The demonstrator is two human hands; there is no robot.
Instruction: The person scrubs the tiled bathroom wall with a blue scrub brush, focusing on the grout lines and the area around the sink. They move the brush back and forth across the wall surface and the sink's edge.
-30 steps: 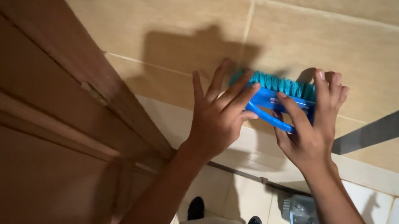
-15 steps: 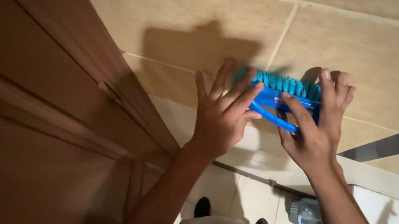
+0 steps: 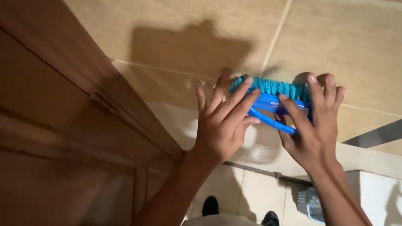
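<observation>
So the biggest thing in view is the beige tiled wall [image 3: 369,53], with the brown wooden door [image 3: 25,118] filling my left side. Compared with a second ago the view has swung a bit, more door panel showing now, and the brush sits slightly higher against the wall, right on the horizontal grout line. My read is that it's working along that line rather than parked.

Both of my hands are on the blue scrub brush [image 3: 273,98], teal bristles pressed to the tile. Left hand [image 3: 221,119] lies spread over its left end with the fingers flat, right hand [image 3: 313,127] grips the right end, fingers curled over the top. Down below there's white floor tile and what might be a small grey-blue bottle [image 3: 312,204], too dim to call.
</observation>
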